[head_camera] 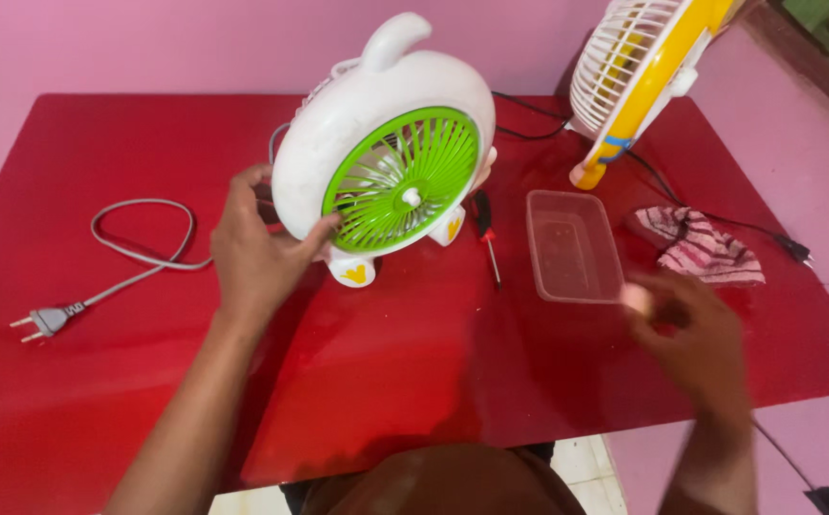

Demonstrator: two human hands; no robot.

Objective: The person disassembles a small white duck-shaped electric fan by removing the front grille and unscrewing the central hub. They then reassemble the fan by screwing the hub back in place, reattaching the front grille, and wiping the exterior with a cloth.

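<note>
At the far left of the red table (pixel 81 401) we find a grey two-pin plug (pixel 44 321), its grey cord (pixel 138 243) looping back toward the middle. Next we note the left hand (pixel 257 253), wrapped around the left edge of a small white fan (pixel 362 124): the thumb lies on the front beside the green grille (pixel 403 178), the fingers curl behind the housing, so the grasp is closed on the fan. The fan stands upright on its white-and-yellow feet, centre of the table toward the back, grille facing us.

Just right of the fan's feet lies a screwdriver (pixel 487 234) with a black and red handle, apart from both hands. Beside it sits a clear rectangular plastic container (pixel 572 243), open-topped. The right hand (pixel 696 334) hovers at the container's near right corner; it is blurred, the fingers drawn together around something small and pale, which we cannot identify.

Behind the container a second fan (pixel 639 72), white and yellow, stands tilted at the table's back edge. A striped cloth (pixel 701 248) lies right of the container, with a black cable (pixel 720 221) running past it.
</note>
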